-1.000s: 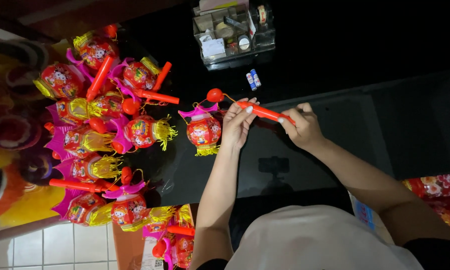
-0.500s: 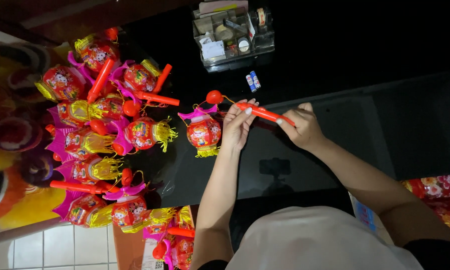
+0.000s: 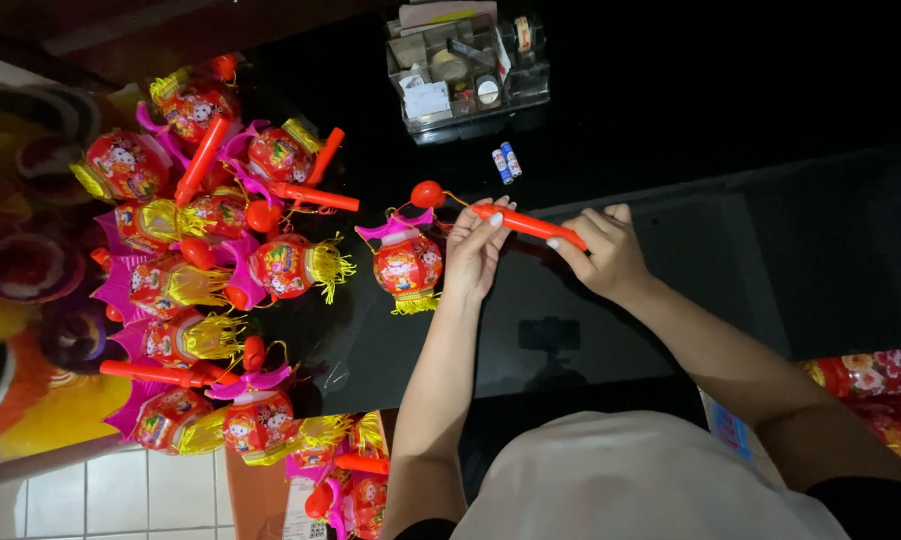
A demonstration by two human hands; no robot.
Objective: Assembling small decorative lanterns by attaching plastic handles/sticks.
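Observation:
A small red toy lantern [image 3: 406, 262] with a pink top and a yellow fringe lies on the black glossy table [image 3: 731, 150]. A thin cord runs from it past a red ball [image 3: 428, 193] to an orange-red stick handle [image 3: 527, 225]. My left hand [image 3: 474, 252] pinches the stick's end nearest the lantern, with the fingers closed around it. My right hand [image 3: 607, 252] grips the other end. Between the two hands the stick is held just above the table.
A heap of similar lanterns with sticks [image 3: 211, 250] covers the table's left side, and more lie at the near edge [image 3: 346, 480]. A clear organiser box of small items [image 3: 466, 70] stands at the back, with two batteries [image 3: 506, 162] beside it. Red patterned packaging [image 3: 871, 380] is at the right.
Almost nothing differs. Both hands stay on the stick, and my left fingers have shifted slightly along it. The lantern lies in the same spot.

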